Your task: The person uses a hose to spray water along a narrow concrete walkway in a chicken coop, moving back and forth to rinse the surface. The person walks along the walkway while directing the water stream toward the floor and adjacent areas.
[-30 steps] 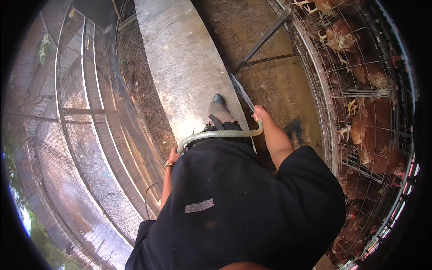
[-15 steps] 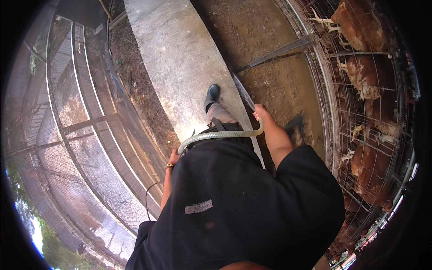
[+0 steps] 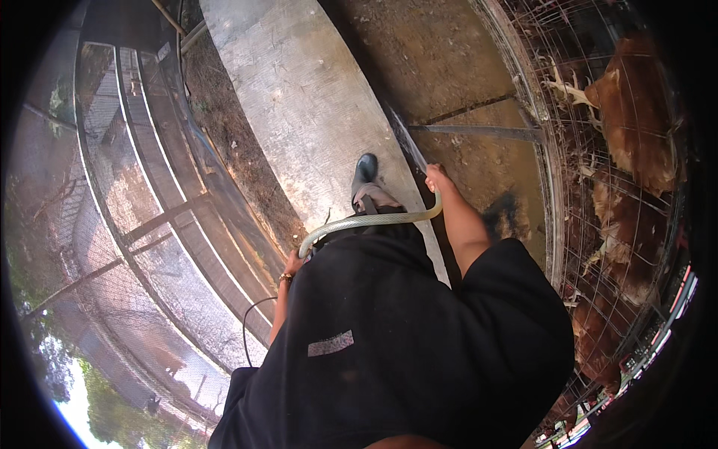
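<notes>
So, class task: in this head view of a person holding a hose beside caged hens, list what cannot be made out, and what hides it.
- Left hand: mostly hidden behind the black shirt; its grip on the hose is unclear.
- Right hand: small; the hose end within it cannot be told.
- Second foot: covered by the shirt; only one boot shows.
- Hens: blurred by cage wire and fisheye rim.

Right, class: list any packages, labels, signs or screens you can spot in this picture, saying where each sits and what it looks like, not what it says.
Cloth patch: a small pale grey rectangle, slightly tilted, sewn on the black garment low in the picture, below the left hand and the clear hose.
Packages: none in view.
Signs: none that can be made out.
Screens: none; the coloured shapes at the lower right rim are too small to tell.
</notes>
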A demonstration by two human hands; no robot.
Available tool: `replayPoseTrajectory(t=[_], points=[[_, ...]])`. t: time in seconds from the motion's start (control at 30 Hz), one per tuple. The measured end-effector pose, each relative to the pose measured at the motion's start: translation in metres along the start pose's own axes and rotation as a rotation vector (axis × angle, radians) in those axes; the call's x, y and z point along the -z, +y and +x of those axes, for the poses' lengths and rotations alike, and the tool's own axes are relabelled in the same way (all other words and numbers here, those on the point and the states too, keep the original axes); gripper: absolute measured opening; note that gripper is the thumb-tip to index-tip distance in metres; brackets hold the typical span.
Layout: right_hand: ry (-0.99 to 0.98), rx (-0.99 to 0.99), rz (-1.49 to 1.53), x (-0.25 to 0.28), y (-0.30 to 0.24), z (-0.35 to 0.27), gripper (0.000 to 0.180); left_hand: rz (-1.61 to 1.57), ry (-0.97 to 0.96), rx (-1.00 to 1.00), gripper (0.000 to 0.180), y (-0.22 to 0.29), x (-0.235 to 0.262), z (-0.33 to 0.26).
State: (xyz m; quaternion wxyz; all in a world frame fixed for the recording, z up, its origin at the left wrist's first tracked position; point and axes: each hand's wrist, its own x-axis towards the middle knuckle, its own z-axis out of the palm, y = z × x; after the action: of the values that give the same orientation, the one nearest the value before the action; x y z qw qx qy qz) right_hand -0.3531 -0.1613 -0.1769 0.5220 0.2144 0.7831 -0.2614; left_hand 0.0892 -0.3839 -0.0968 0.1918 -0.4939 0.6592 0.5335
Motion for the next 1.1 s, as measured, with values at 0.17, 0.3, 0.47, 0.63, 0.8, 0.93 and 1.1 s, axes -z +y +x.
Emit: replayPoseTrajectory(t=[0.17, 0.3, 0.47, 0.63, 0.8, 0.93, 1.1], points=[[0.016, 0.056, -0.026, -0.002, -0.034, 0.014, 0.027, 0.037, 0.129, -0.102, 0.037, 0.033, 0.012, 0.002], [0.012, 0.028, 0.04, -0.003, -0.056, 0.016, 0.029, -0.026, 0.116, -0.075, 0.037, 0.061, 0.025, 0.005], [0.015, 0.009, 0.026, 0.004, -0.076, 0.01, 0.034, -0.054, 0.053, -0.033, 0.037, 0.09, 0.043, 0.026], [0.007, -0.035, 0.05, 0.007, -0.1, 0.01, 0.035, -0.033, 0.006, -0.005, 0.04, 0.13, 0.062, 0.042], [0.01, 0.061, 0.02, 0.004, -0.14, 0.02, 0.032, -0.027, 0.105, 0.069, 0.044, 0.152, 0.078, 0.059], [-0.02, 0.04, 0.016, -0.005, -0.189, 0.026, 0.03, -0.173, 0.092, -0.078, 0.046, 0.166, 0.104, 0.093], [-0.027, 0.036, 0.057, -0.027, -0.266, 0.031, 0.029, -0.139, 0.072, 0.016, 0.045, 0.199, 0.165, 0.149]])
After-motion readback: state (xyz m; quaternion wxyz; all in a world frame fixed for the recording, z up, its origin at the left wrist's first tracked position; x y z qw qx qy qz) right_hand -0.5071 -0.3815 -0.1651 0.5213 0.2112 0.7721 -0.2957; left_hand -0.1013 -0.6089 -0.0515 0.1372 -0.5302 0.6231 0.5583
